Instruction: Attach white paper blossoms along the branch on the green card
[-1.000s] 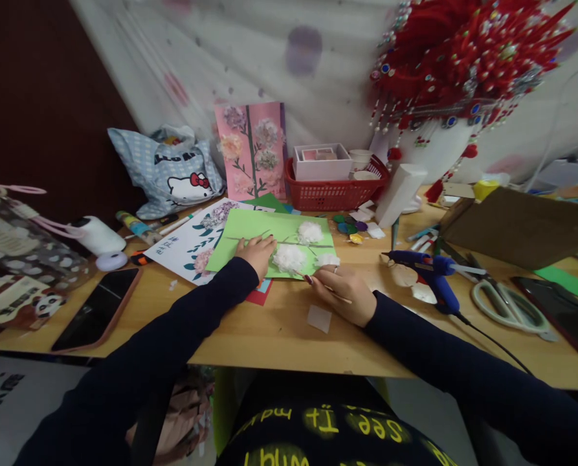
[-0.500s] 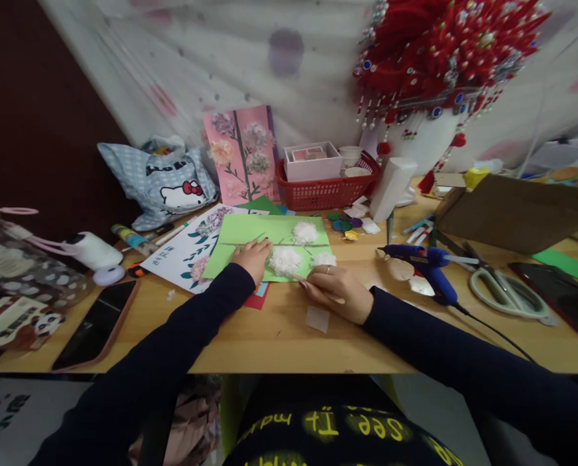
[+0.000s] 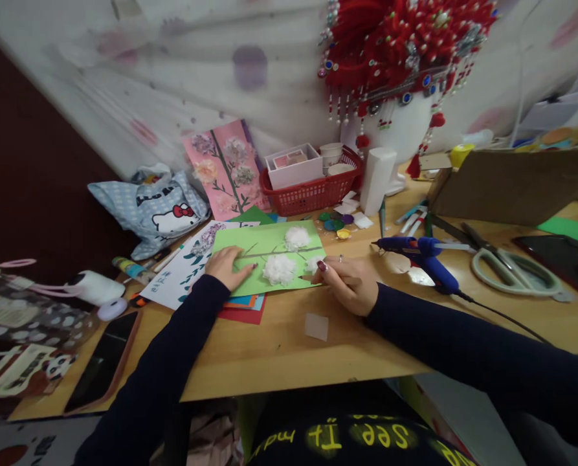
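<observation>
A light green sheet (image 3: 237,278) lies on the table, with thin dark branch lines across it. Fluffy white paper flowers sit on it: a large one (image 3: 279,268) low in the middle, one (image 3: 297,238) above, and one (image 3: 314,263) at the right, partly covered by my right hand. My left hand (image 3: 228,267) rests on the sheet's left part, thumb and fingers apart, holding nothing. My right hand (image 3: 347,285) pinches a slim, wood-coloured pencil (image 3: 309,278) at the lower right edge. Its dark tip points left, just right of the large flower.
A blue glue gun (image 3: 422,255) and scissors (image 3: 512,268) lie to the right. A small pale square (image 3: 316,327) is near the front. Behind stand a red basket (image 3: 312,194), a pink flower card (image 3: 223,169) and a white roll (image 3: 378,181). A phone (image 3: 103,362) lies left.
My left hand has slid left on the sheet and its thumb has spread. My right hand has rolled, so the pencil now points left over the sheet's edge. The camera view has tilted.
</observation>
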Available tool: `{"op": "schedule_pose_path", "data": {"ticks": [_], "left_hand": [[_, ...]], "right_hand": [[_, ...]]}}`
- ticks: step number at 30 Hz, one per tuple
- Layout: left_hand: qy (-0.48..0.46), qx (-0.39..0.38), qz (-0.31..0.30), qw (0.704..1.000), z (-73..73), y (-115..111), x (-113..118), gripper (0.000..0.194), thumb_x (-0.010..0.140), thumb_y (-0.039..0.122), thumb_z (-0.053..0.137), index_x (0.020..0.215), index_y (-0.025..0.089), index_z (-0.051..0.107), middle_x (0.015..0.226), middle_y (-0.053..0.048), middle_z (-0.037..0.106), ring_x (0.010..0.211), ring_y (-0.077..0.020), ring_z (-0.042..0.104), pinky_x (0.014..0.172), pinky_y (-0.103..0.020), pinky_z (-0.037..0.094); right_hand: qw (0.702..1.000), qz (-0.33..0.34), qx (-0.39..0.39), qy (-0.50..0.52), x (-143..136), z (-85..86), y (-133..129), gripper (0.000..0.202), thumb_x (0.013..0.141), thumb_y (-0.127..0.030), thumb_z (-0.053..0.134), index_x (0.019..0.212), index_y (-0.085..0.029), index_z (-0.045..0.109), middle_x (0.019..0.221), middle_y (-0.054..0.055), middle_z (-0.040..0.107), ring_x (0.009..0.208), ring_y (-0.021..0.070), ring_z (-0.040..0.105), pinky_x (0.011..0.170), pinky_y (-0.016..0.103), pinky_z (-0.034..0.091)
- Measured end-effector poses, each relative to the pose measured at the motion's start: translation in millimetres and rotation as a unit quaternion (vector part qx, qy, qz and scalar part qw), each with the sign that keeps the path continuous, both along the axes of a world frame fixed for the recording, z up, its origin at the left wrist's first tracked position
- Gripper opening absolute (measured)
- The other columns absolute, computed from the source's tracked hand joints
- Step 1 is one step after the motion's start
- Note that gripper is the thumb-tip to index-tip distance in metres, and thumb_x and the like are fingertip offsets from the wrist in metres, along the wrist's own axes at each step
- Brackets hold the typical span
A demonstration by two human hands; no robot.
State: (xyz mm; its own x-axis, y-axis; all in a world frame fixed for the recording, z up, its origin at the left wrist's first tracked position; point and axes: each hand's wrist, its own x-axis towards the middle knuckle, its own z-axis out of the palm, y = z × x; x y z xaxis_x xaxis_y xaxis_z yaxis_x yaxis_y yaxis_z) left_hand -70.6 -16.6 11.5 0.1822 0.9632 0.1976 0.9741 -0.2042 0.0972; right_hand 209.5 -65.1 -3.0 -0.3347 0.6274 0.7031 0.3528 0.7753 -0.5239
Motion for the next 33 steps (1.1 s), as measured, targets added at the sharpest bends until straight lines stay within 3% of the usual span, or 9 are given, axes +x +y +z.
{"op": "schedule_pose_path", "data": {"ticks": [2, 4, 6, 9, 12, 16, 23, 29, 33], "left_hand": [[-0.031, -0.016, -0.106, 0.994, 6.8, -7, 1, 0.038, 0.070, 0.046, 0.066, 0.094, 0.017, 0.061, 0.108, -0.011, 0.066, 0.103, -0.0261, 0.060, 0.093, -0.038, 0.044], [-0.030, 0.007, -0.172, 0.985, 12.6, -18, 7, 0.036, 0.065, 0.047, 0.071, 0.082, 0.018, 0.058, 0.097, -0.009, 0.067, 0.094, -0.0246, 0.061, 0.086, -0.037, 0.047], [0.011, 0.043, -0.189, 0.981, 15.0, -32, 14, 0.034, 0.065, 0.045, 0.070, 0.081, 0.018, 0.058, 0.090, -0.008, 0.067, 0.087, -0.0254, 0.062, 0.080, -0.039, 0.048], [0.060, 0.070, -0.214, 0.972, 11.2, -45, 20, 0.020, 0.073, 0.031, 0.064, 0.087, 0.018, 0.062, 0.086, -0.006, 0.070, 0.082, -0.0240, 0.064, 0.079, -0.039, 0.049], [0.091, 0.116, -0.243, 0.959, 3.9, -49, 22, 0.016, 0.075, 0.018, 0.056, 0.089, 0.019, 0.065, 0.088, -0.003, 0.073, 0.079, -0.0221, 0.066, 0.076, -0.038, 0.050], [0.098, 0.176, -0.300, 0.933, -1.7, -48, 21, 0.017, 0.080, 0.016, 0.052, 0.085, 0.019, 0.068, 0.087, -0.003, 0.074, 0.071, -0.0196, 0.066, 0.064, -0.034, 0.052], [0.011, 0.169, -0.335, 0.927, -5.0, -47, 12, 0.017, 0.080, 0.012, 0.052, 0.077, 0.017, 0.067, 0.084, -0.005, 0.074, 0.075, -0.0168, 0.069, 0.066, -0.028, 0.057], [-0.038, 0.178, -0.347, 0.920, -5.7, -40, 5, 0.013, 0.079, 0.013, 0.056, 0.072, 0.017, 0.066, 0.079, -0.005, 0.074, 0.071, -0.0159, 0.069, 0.065, -0.027, 0.057], [-0.044, 0.165, -0.341, 0.925, -9.9, -28, -2, 0.014, 0.079, 0.012, 0.054, 0.072, 0.017, 0.066, 0.080, -0.005, 0.073, 0.072, -0.0159, 0.069, 0.066, -0.028, 0.057]], "right_hand": [[0.999, -0.024, -0.028, -0.006, -2, -1.8, 3, 0.045, 0.096, -0.028, 0.034, 0.064, -0.017, 0.063, 0.059, 0.003, 0.061, 0.054, 0.0108, 0.055, 0.055, 0.023, 0.042], [0.998, -0.024, -0.053, -0.023, -4, -3.9, 6, 0.046, 0.097, -0.031, 0.034, 0.065, -0.017, 0.064, 0.062, 0.004, 0.063, 0.056, 0.0114, 0.056, 0.056, 0.023, 0.043], [0.997, -0.020, -0.070, -0.035, -7, -6.1, 8, 0.045, 0.097, -0.034, 0.034, 0.068, -0.016, 0.065, 0.065, 0.005, 0.064, 0.057, 0.0117, 0.056, 0.057, 0.023, 0.042], [0.995, -0.031, -0.086, -0.046, -8, -8.6, 11, 0.044, 0.096, -0.037, 0.036, 0.069, -0.016, 0.063, 0.064, 0.005, 0.063, 0.056, 0.0114, 0.053, 0.056, 0.023, 0.039], [0.992, -0.040, -0.107, -0.051, -8, -8.7, 11, 0.043, 0.094, -0.036, 0.038, 0.065, -0.016, 0.061, 0.061, 0.004, 0.060, 0.055, 0.0111, 0.050, 0.055, 0.023, 0.037], [0.991, -0.009, -0.133, -0.031, -9, -7.4, 9, 0.043, 0.093, -0.037, 0.039, 0.062, -0.016, 0.059, 0.059, 0.003, 0.058, 0.054, 0.0102, 0.048, 0.055, 0.022, 0.037], [0.991, 0.049, -0.119, -0.032, -10, -6.1, 5, 0.042, 0.093, -0.034, 0.040, 0.063, -0.015, 0.062, 0.055, 0.002, 0.057, 0.051, 0.0093, 0.047, 0.053, 0.022, 0.036], [0.989, -0.002, -0.145, 0.002, -7, -3.3, 3, 0.042, 0.093, -0.034, 0.040, 0.068, -0.015, 0.068, 0.064, 0.005, 0.068, 0.056, 0.0112, 0.057, 0.056, 0.022, 0.041], [0.992, -0.011, -0.126, -0.014, -6, -4.3, 4, 0.042, 0.094, -0.034, 0.041, 0.065, -0.015, 0.066, 0.060, 0.004, 0.065, 0.053, 0.0100, 0.054, 0.053, 0.021, 0.039]]}}
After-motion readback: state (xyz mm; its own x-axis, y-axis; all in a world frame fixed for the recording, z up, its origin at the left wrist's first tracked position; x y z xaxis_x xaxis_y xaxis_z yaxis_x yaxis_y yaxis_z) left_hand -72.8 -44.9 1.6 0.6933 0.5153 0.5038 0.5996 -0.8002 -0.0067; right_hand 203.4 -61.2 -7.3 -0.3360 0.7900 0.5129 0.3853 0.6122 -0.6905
